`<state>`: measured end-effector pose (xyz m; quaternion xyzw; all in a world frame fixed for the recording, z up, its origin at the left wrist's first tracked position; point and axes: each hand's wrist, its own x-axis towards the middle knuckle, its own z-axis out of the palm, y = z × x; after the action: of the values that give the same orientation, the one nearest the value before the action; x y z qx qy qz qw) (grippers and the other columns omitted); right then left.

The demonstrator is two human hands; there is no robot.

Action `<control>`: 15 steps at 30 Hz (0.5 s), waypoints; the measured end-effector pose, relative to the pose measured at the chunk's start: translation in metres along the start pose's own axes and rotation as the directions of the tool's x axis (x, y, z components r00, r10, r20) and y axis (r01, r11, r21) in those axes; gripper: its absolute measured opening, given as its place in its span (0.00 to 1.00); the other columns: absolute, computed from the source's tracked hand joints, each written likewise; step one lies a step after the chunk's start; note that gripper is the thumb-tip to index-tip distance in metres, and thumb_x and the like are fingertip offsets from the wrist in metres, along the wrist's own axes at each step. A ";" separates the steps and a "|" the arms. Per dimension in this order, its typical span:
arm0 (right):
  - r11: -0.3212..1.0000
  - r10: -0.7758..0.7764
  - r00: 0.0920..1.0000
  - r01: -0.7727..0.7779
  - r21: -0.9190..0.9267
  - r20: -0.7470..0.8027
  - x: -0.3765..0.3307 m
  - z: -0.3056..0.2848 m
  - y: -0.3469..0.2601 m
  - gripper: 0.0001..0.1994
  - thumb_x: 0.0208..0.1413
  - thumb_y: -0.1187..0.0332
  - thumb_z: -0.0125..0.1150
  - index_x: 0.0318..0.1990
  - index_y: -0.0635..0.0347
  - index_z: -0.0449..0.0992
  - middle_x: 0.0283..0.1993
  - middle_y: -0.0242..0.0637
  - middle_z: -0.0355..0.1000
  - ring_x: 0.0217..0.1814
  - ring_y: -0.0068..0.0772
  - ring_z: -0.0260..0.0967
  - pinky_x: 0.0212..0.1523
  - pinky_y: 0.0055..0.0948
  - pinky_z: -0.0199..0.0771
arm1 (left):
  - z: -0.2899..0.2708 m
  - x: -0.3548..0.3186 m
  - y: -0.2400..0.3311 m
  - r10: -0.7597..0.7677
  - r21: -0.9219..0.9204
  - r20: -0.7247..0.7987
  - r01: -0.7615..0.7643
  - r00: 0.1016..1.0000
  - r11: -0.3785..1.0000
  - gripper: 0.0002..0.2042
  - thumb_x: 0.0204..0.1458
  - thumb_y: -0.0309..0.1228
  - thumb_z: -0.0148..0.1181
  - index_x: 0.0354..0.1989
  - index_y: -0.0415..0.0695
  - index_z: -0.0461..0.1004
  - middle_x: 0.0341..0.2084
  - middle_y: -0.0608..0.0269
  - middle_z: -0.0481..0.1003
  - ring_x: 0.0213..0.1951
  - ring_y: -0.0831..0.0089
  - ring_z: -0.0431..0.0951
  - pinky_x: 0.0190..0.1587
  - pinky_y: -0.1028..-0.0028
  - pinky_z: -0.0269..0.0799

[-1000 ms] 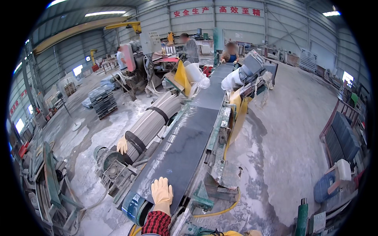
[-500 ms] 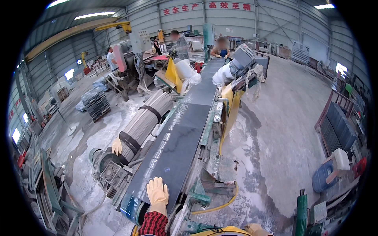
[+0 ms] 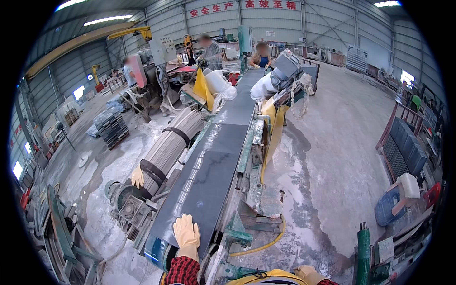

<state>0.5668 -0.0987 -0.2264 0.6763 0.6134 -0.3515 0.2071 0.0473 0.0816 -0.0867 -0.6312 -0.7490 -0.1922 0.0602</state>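
A: Slab [image 3: 209,166], dark and long, lies flat on the conveyor [image 3: 247,152], running away from the person toward the far machines.

B: Where are the hands?

A: Left hand [image 3: 186,233], in a pale glove, rests flat on the near end of the slab, fingers spread, palm down. It grips nothing; it only presses on the surface. Right hand [image 3: 308,274] shows at the bottom edge, also gloved, near a yellow thing. I cannot tell if it is closed or open.

B: How will the slab handle?

A: I judge it heavy and stiff, like polished stone. The surface shines and looks wet, so probably slippery under a glove. Thin stone is also fragile at corners and can crack if it bends.

B: Where to hold it?

A: At the long edges, I think, with both hands, not on the smooth top face.

B: Anything else near?

A: A bundle of grey rods [image 3: 168,147] lies just left of the conveyor, and another glove [image 3: 137,176] touches its end. A yellow hose [image 3: 266,243] curves on the right.
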 end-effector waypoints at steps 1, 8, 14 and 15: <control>1.000 -0.001 1.000 0.001 0.002 -0.004 0.000 0.000 0.000 0.21 0.67 0.49 0.44 0.60 0.35 0.80 0.54 0.39 0.81 0.57 0.42 0.78 0.58 0.40 0.77 | -0.002 0.000 0.001 -0.012 -0.002 0.025 0.012 1.000 1.000 0.24 0.63 0.40 0.54 0.66 0.46 0.69 0.68 0.50 0.67 0.69 0.45 0.63 0.72 0.49 0.52; 1.000 0.022 0.999 -0.022 -0.009 0.037 -0.008 -0.008 -0.009 0.21 0.70 0.50 0.40 0.60 0.37 0.79 0.60 0.28 0.79 0.62 0.37 0.76 0.61 0.38 0.75 | 0.002 -0.006 -0.006 0.003 0.006 -0.010 -0.003 1.000 1.000 0.24 0.61 0.40 0.56 0.65 0.45 0.70 0.67 0.50 0.68 0.68 0.45 0.63 0.72 0.48 0.52; 0.999 0.017 0.998 -0.015 -0.041 0.054 -0.004 -0.006 -0.006 0.20 0.69 0.51 0.42 0.61 0.33 0.78 0.59 0.28 0.79 0.61 0.37 0.77 0.59 0.38 0.77 | -0.004 -0.008 -0.005 -0.001 0.007 0.018 0.000 1.000 1.000 0.24 0.62 0.40 0.55 0.65 0.46 0.69 0.68 0.51 0.68 0.69 0.45 0.63 0.72 0.49 0.52; 0.999 0.015 0.999 -0.013 -0.034 0.051 -0.004 -0.007 -0.007 0.20 0.69 0.51 0.43 0.61 0.33 0.78 0.59 0.29 0.79 0.60 0.37 0.77 0.59 0.38 0.77 | -0.004 -0.009 -0.006 -0.001 0.007 0.018 0.001 1.000 1.000 0.24 0.62 0.40 0.55 0.65 0.45 0.69 0.68 0.51 0.68 0.69 0.45 0.63 0.72 0.49 0.52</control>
<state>0.5619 -0.0958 -0.2178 0.6677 0.6090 -0.3567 0.2367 0.0427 0.0713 -0.0871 -0.6322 -0.7505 -0.1841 0.0555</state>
